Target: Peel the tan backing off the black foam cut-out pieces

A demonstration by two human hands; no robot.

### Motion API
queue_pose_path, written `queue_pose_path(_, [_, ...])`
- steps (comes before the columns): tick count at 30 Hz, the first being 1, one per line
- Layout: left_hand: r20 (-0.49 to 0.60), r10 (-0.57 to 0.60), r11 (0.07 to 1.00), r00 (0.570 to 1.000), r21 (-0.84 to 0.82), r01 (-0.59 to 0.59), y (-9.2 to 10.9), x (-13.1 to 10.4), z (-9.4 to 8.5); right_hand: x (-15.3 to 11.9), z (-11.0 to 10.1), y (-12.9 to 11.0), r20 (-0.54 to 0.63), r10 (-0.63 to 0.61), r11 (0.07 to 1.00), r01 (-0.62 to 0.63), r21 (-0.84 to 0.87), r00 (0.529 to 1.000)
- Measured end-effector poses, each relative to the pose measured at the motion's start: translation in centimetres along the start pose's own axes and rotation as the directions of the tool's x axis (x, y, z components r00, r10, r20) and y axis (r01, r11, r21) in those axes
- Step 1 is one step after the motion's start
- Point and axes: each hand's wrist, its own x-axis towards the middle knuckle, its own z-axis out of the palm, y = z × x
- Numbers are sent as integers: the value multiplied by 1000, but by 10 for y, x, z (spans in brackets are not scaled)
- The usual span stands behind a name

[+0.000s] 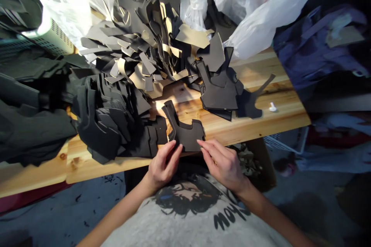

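A black cut-out foam-like piece (189,137) with a curved arm lies at the front edge of the wooden table, straight before me. More than one layer shows along its edges. My left hand (164,164) grips its lower left corner between thumb and fingers. At its lower right corner my right hand (222,162) pinches the edge with the fingertips. Left of my left hand lies a large stack of similar black pieces (104,123). To the right, a smaller pile of black pieces (220,92) rests on the table.
A heap of black and tan offcuts (150,42) covers the back of the table (278,119). Behind it hang clear plastic bags (261,11). A pale perforated basket (59,38) stands at the back left. A small white object (272,107) lies near the right edge. Below is an open box (263,162).
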Motion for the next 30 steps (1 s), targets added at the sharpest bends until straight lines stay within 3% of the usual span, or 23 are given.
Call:
queue_pose_path(6, [-31,19,998,999,54,-18,3,5,-1,-2,1,2,-32,26,1000,-26,3,999])
queue_pose_path(12, [-17,-12,998,1000,64,13,5,6,-1,-3,-1,2,-161,-72,996,62,-68,984])
queue_pose_path(18, [-5,-26,999,1000,44,26,4,7,0,-4,4,6,-106,40,998,-45,-46,994])
queue_pose_path(30, [-20,10,999,1000,52,-9,5,9,-2,0,4,3,-149,32,999,-33,1,988])
